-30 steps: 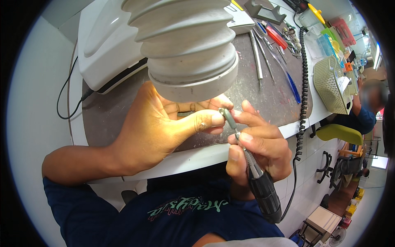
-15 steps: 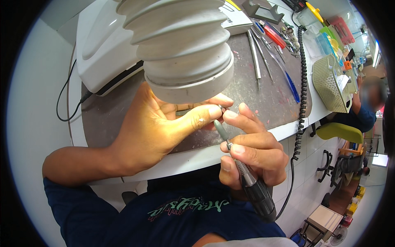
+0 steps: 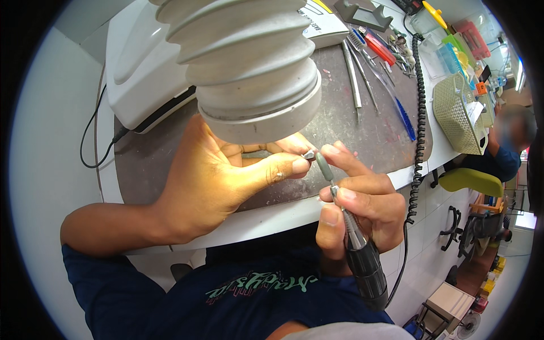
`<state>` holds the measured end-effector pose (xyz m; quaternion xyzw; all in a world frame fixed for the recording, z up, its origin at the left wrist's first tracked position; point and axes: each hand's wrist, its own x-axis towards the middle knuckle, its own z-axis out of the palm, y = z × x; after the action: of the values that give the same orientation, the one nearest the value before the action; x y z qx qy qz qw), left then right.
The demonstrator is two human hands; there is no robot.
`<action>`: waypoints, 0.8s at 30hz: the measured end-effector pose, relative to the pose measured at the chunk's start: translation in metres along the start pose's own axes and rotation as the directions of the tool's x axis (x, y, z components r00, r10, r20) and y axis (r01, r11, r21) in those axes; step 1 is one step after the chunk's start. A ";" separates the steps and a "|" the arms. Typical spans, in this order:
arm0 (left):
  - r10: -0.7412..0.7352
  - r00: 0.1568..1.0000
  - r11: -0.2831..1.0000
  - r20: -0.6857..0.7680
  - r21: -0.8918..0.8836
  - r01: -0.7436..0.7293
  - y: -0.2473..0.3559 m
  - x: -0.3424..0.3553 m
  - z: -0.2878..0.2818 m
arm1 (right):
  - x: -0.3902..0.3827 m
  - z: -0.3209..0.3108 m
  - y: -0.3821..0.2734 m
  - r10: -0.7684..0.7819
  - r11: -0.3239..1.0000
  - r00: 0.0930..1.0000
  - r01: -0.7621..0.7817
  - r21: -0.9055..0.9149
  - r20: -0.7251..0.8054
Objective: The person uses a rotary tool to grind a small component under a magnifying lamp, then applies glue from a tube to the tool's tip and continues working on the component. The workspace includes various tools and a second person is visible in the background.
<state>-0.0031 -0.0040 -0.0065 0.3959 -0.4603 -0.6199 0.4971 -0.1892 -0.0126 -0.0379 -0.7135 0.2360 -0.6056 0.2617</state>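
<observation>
Pinched between the thumb and fingertips of my left hand [image 3: 207, 184] is a small silvery metal piece [image 3: 309, 154]; its exact kind is too small to tell. My right hand [image 3: 371, 207] grips a black and silver rotary handpiece [image 3: 365, 269] like a pen. A grey-green, bullet-shaped grinding stone [image 3: 324, 168] is fitted in its tip and points up beside the metal piece, close to it. Whether the two touch, I cannot tell. Above my left fingers hangs the mouth of a white ribbed suction hose [image 3: 255, 85], which hides part of that hand.
A white machine [image 3: 147, 62] stands at the left on the grey mat [image 3: 385, 153]. Metal hand tools [image 3: 351, 76], a red-handled tool [image 3: 378, 48] and a blue brush [image 3: 405, 120] lie at the right, near a coiled black cord [image 3: 420, 102] and a perforated basket [image 3: 456, 113]. Another person [image 3: 501, 150] sits beyond.
My right hand has shifted slightly right with the handpiece, and the stone now stands more upright, to the right of the metal piece. More of that piece shows between my left fingertips.
</observation>
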 end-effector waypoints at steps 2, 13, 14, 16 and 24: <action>0.048 0.999 0.999 0.001 0.019 -0.048 -0.004 0.000 0.000 | 0.000 0.000 0.000 0.008 1.000 1.000 -0.008 -0.009 0.002; 0.077 0.997 0.996 0.001 0.054 -0.077 -0.007 0.000 -0.002 | 0.002 0.000 -0.003 0.045 0.999 0.998 -0.044 -0.018 0.036; 0.072 0.997 0.996 -0.001 0.054 -0.071 -0.006 0.000 -0.002 | 0.002 0.000 -0.003 0.052 0.999 0.998 -0.051 -0.019 0.039; 0.077 0.997 0.996 0.001 0.045 -0.077 -0.007 0.000 -0.002 | 0.002 0.000 -0.003 0.044 0.999 0.998 -0.043 -0.015 0.049; 0.026 1.000 1.000 -0.009 -0.003 -0.026 -0.004 -0.001 0.000 | 0.002 0.000 -0.003 0.052 0.999 0.998 -0.051 -0.003 0.032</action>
<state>-0.0035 -0.0027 -0.0102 0.3918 -0.4621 -0.6125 0.5077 -0.1887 -0.0117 -0.0345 -0.7171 0.2507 -0.5869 0.2802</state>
